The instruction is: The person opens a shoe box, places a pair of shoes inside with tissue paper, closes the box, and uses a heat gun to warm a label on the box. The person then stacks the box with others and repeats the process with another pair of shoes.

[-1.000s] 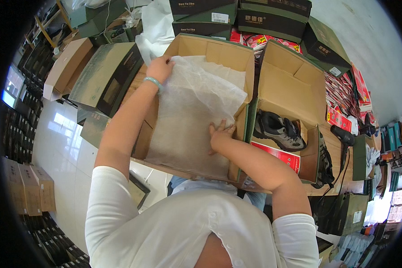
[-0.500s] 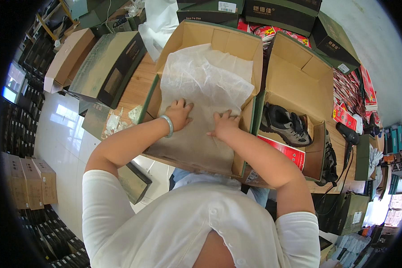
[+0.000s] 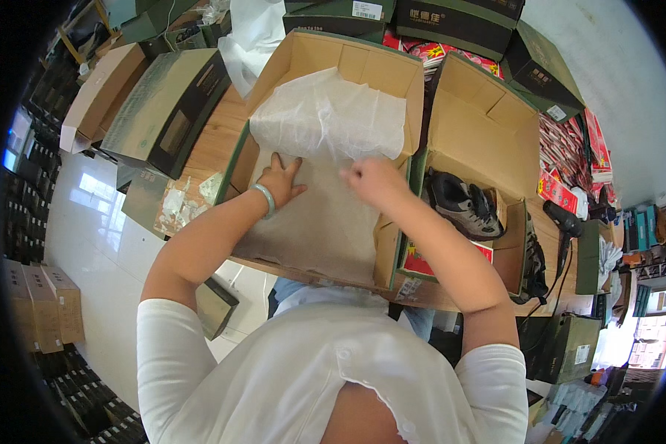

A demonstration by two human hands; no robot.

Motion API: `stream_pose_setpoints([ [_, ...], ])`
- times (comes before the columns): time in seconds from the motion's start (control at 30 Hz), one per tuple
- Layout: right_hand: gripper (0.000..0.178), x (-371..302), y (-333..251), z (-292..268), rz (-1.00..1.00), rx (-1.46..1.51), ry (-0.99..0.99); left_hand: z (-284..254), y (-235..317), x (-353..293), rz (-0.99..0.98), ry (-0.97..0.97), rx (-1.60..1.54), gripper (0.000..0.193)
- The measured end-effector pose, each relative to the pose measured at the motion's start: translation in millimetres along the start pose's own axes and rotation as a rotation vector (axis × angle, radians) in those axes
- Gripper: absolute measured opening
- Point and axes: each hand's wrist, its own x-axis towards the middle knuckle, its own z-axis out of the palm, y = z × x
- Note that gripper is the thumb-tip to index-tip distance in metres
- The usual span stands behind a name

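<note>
In front of me stands an open shoe box [image 3: 235, 164] with its lid tipped back. Thin white wrapping paper [image 3: 325, 122] lines it, the far part rising onto the lid and the near part lying over the bottom. My left hand [image 3: 280, 180], with a pale bangle at the wrist, lies flat on the paper with its fingers spread. Over the paper's right side is my right hand [image 3: 377, 181], blurred, its fingers looking curled. Whether it pinches the paper is not clear.
To the right, a second open box [image 3: 481, 111] holds a grey and black shoe [image 3: 462, 203] and a red printed card [image 3: 416, 260]. A hair dryer [image 3: 562, 218] lies beyond it. Closed shoe boxes [image 3: 166, 111] stand at the left, others along the back. Red printed packets [image 3: 562, 152] are piled at the far right.
My right hand has lifted off the paper, moved up and lost its spread fingers. My left hand stays on the paper, slightly farther up in the box. The paper's far part has folded down somewhat.
</note>
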Motion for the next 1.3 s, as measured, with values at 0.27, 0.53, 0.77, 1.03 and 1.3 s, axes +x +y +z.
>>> stream_pose_setpoints([
  [0.27, 0.062, 71, 67, -42, -0.080, 0.012, 0.171, 3, 8, 4, 0.005, -0.025, 0.070, 0.079],
  [0.53, 0.083, 129, 81, -39, 0.070, -0.113, -0.121, -3, 13, 1, -0.015, -0.080, 0.116, 0.082],
  [0.77, 0.065, 76, 20, -37, -0.086, -0.250, 0.390, -3, 12, 0, 0.002, -0.079, 0.118, 0.082],
  [1.03, 0.031, -52, 13, -40, -0.532, 0.164, 0.700, -14, 7, 2, 0.026, -0.096, 0.009, 0.079],
  [1.3, 0.031, -156, 165, -34, 0.201, -0.114, 0.136, -80, 23, -42, 0.200, -0.065, -0.419, 0.050],
])
